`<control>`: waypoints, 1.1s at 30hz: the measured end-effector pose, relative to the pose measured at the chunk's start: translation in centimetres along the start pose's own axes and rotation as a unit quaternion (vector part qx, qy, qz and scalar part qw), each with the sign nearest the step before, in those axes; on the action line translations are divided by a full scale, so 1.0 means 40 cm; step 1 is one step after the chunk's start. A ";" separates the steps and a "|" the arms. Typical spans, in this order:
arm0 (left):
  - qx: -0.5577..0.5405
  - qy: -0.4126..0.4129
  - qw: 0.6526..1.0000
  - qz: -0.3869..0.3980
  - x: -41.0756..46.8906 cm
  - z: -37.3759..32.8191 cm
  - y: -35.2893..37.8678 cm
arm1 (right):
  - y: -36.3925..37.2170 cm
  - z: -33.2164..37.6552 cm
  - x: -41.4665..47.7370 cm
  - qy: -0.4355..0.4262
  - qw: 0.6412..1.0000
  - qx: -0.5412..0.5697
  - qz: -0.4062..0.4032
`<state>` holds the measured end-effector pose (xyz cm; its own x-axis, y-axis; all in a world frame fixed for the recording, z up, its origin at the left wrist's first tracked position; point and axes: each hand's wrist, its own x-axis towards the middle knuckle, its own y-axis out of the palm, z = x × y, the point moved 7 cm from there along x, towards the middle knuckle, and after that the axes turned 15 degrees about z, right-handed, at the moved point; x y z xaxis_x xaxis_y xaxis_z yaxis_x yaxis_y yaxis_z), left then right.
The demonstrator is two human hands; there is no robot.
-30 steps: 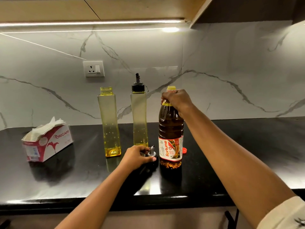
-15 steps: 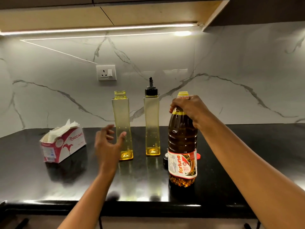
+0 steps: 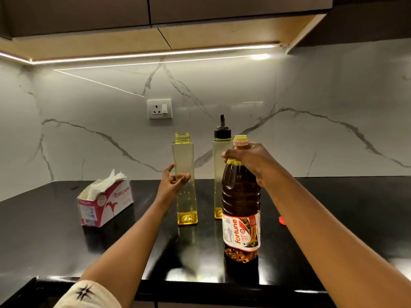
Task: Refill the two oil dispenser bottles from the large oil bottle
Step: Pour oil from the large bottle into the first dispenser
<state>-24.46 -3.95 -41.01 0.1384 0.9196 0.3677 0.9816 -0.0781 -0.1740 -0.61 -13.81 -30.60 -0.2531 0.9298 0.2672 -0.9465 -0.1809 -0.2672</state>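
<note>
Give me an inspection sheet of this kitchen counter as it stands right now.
Surface: glossy black countertop, reflective.
Job's things: uncapped square yellow-tinted plastic dispenser bottle, nearly empty; matching dispenser bottle with black spout cap, upright; large plastic oil bottle with red-and-white label, dark oil, upright.
Clutter: pink-and-white cardboard tissue box at left; small red object by the right forearm.
Grippers: left hand grips the uncapped dispenser; right hand grips the oil bottle's neck.
Cables: nothing seen.
Surroundings: white marble-look backsplash, white wall socket, light strip under cabinets.

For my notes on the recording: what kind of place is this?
Probably a home kitchen: a black countertop, a marble-look backsplash with a wall socket, and cabinets overhead.
</note>
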 end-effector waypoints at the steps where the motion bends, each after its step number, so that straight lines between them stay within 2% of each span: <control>1: -0.001 0.002 1.000 -0.003 0.002 0.002 0.003 | -0.004 -0.003 0.001 -0.001 1.000 0.002 -0.011; 4: -0.004 0.018 1.000 -0.007 -0.002 -0.004 0.014 | -0.006 -0.004 0.008 -0.018 0.998 -0.006 -0.063; 8: -0.021 0.039 0.999 0.023 -0.055 -0.019 0.024 | -0.002 -0.009 0.026 -0.012 0.995 -0.028 -0.091; 17: -0.041 0.056 0.998 0.009 -0.171 -0.036 0.050 | 0.032 0.013 0.054 -0.014 0.996 -0.047 -0.072; 20: -0.022 0.075 0.997 -0.025 -0.197 -0.048 0.051 | 0.044 0.025 0.053 -0.026 0.994 -0.072 -0.074; 25: 0.013 0.099 0.994 -0.051 -0.221 -0.057 0.045 | 0.067 0.077 0.058 -0.037 0.981 -0.167 -0.087; 33: 0.014 0.115 0.992 -0.047 -0.223 -0.058 0.049 | 0.094 0.235 0.072 -0.071 0.933 -0.339 -0.096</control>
<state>-23.46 -13.19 -42.50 0.0757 0.8099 0.5817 0.9880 0.0178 -0.1533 -6.77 -14.83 -22.13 -0.1620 0.8632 0.4782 -0.6455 0.2739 -0.7130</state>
